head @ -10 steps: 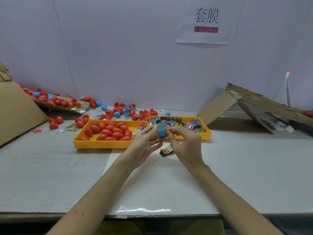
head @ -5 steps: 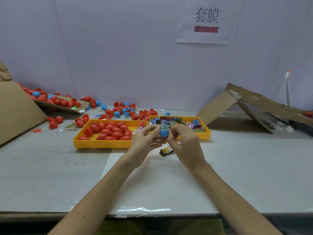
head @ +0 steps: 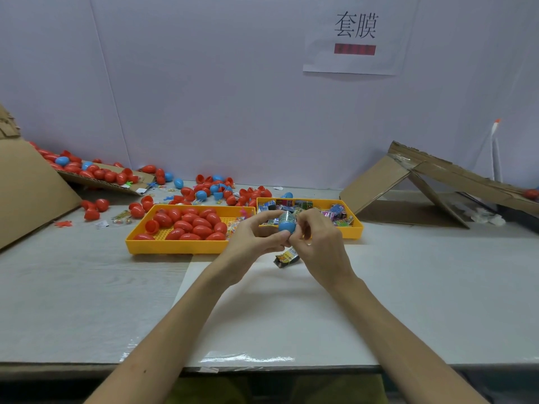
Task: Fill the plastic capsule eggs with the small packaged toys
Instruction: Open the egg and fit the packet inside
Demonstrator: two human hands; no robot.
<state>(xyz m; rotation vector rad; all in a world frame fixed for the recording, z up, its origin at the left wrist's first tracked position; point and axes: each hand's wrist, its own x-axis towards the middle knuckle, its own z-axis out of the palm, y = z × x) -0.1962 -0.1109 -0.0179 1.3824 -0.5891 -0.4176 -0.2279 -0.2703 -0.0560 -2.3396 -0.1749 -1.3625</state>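
Found the blue capsule egg (head: 285,226) shifted slightly to the right of its place a second ago, with both grips drawn closer around it. Observed the left grip (head: 256,237) curled on the egg, thumb and fingertips pinching its lower shell from the left. Observed the right grip (head: 320,243) curled round the egg's right side, fingertips at the striped packaged toy (head: 287,215) standing out of its top; cannot tell how far in. Located the egg held above the worktop (head: 87,287), just in front of the right yellow tray (head: 354,232) of packaged toys. Noted a second packet (head: 287,257) lying on the worktop beneath the grips. Recorded the left yellow tray (head: 175,247), holding red eggs (head: 189,225), side by side with the right one. Logged loose eggs (head: 186,191) scattered behind, and cardboard (head: 379,182) at far right.
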